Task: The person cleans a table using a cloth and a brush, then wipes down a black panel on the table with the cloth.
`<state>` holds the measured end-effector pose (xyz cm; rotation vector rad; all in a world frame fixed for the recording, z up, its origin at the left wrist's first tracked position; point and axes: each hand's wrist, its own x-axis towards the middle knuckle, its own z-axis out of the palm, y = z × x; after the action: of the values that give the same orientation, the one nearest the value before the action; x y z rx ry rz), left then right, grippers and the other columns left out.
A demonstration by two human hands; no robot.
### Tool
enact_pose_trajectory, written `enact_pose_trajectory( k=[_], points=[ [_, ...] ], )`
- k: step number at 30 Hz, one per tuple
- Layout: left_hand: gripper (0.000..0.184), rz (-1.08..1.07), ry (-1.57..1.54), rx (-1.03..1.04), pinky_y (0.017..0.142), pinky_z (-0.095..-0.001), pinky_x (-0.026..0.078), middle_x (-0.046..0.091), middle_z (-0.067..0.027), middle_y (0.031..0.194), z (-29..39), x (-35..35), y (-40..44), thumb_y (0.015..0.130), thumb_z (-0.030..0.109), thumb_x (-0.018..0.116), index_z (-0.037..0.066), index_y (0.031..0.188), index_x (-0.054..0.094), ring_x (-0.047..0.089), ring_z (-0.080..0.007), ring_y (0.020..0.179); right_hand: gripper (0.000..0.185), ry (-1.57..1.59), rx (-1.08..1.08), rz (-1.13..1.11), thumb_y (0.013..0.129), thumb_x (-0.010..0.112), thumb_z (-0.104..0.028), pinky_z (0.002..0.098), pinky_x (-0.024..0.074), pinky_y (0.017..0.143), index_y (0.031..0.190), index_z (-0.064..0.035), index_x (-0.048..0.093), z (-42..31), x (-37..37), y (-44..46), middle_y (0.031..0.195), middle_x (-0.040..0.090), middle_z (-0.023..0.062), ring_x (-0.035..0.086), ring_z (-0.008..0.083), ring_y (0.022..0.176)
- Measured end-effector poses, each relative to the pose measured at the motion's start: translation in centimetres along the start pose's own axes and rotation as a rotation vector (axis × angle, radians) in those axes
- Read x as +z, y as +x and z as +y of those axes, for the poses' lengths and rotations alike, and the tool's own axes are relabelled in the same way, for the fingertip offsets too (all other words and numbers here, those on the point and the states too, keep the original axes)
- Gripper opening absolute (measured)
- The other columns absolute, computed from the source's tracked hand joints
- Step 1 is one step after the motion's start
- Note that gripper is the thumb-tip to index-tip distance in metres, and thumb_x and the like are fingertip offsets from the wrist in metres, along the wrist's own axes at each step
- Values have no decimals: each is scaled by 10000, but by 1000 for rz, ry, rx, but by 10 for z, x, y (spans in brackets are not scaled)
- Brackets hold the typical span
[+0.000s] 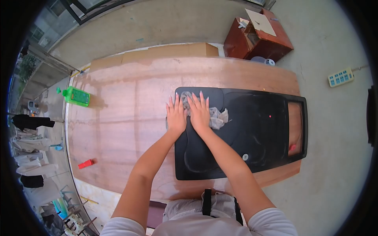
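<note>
A large black panel [252, 126] with a rectangular opening near its right end lies flat on the wooden table. On its left part sits a crumpled grey rag [217, 118]. My right hand [199, 113] presses flat on the rag, fingers stretched out and slightly apart. Right beside it, my left hand [177, 117] lies at the panel's left edge with fingers spread. Bits of grey cloth show between the hands and left of the left hand. How much rag is under each palm is hidden.
The wooden table [118, 129] carries a green bottle [77, 96] at far left and a small red object [86, 164] at front left. Behind stands a reddish-brown cabinet [267, 41]. A power strip [341, 77] is at right; clothes [33, 122] hang at left.
</note>
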<state>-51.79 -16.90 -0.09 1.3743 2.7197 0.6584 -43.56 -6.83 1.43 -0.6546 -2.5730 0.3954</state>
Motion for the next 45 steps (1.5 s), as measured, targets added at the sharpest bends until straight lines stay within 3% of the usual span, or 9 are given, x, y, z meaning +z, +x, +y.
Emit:
enact_pose_trajectory(
  k=[6, 9, 12, 14, 20, 23, 31, 40, 45],
  points=[
    [557, -119, 12, -3, 1165, -524, 180, 297, -113, 1557, -23, 9, 99, 945, 251, 529, 40, 1439, 378, 156, -356, 1467, 381, 7, 86, 38, 872, 559, -132, 528, 260, 1128, 1250, -123, 606, 27, 24, 79, 1321, 554, 97, 416, 343, 1328],
    [524, -103, -16, -24, 1148, -537, 218, 361, -112, 1524, -27, 22, 110, 918, 177, 559, 50, 1406, 416, 242, -343, 1444, 363, 41, 146, -81, 867, 559, -131, 509, 290, 1117, 1223, -98, 617, 33, 25, 96, 1287, 574, 106, 457, 344, 1285],
    [480, -167, -110, 92, 1143, -531, 235, 411, -123, 1490, -23, -7, 83, 902, 136, 574, 46, 1361, 466, 306, -336, 1417, 359, 47, -53, 15, 840, 607, -110, 505, 334, 1092, 1198, -92, 624, 35, 14, 60, 1265, 580, 130, 489, 352, 1249],
    [363, -71, -94, 221, 1135, -509, 266, 437, -124, 1467, -26, -7, 45, 874, 99, 597, 14, 1224, 547, 350, -333, 1393, 363, 66, -93, -16, 840, 590, -94, 502, 342, 1088, 1202, -88, 618, 29, 4, 20, 1273, 575, 138, 484, 345, 1258],
    [370, -131, -117, 238, 1127, -511, 281, 446, -140, 1453, -13, -23, -14, 870, 114, 611, 7, 1218, 547, 338, -333, 1400, 407, 68, -211, -184, 839, 553, -81, 511, 321, 1105, 1243, -87, 594, 24, -25, -25, 1329, 542, 122, 453, 337, 1297],
    [365, -156, -53, 239, 1132, -516, 269, 463, -165, 1428, -20, -16, 12, 895, 148, 594, -14, 1218, 544, 333, -341, 1399, 421, 90, -206, -124, 826, 580, -70, 511, 332, 1097, 1246, -97, 596, 31, -14, 9, 1313, 560, 108, 467, 327, 1290],
    [391, -84, 20, 108, 1149, -506, 234, 480, -153, 1428, -5, 15, 109, 950, 220, 522, 5, 1277, 526, 359, -332, 1383, 402, 52, 91, 20, 835, 573, -73, 500, 325, 1102, 1232, -115, 624, 51, 13, 76, 1317, 571, 118, 479, 338, 1274],
    [469, -206, 74, 298, 1170, -494, 199, 435, -194, 1445, 49, 3, -12, 903, 186, 564, -50, 1300, 483, 313, -326, 1413, 471, 60, 8, -81, 858, 544, -115, 487, 296, 1132, 1328, -151, 554, 55, -45, -53, 1428, 479, 117, 408, 359, 1343],
    [442, -171, 96, 271, 1172, -481, 198, 425, -184, 1453, 57, 16, 3, 943, 223, 520, -43, 1295, 490, 299, -307, 1421, 478, -11, -22, -99, 863, 533, -107, 488, 304, 1126, 1337, -163, 551, 78, -45, -32, 1417, 497, 109, 407, 354, 1346]
  ],
)
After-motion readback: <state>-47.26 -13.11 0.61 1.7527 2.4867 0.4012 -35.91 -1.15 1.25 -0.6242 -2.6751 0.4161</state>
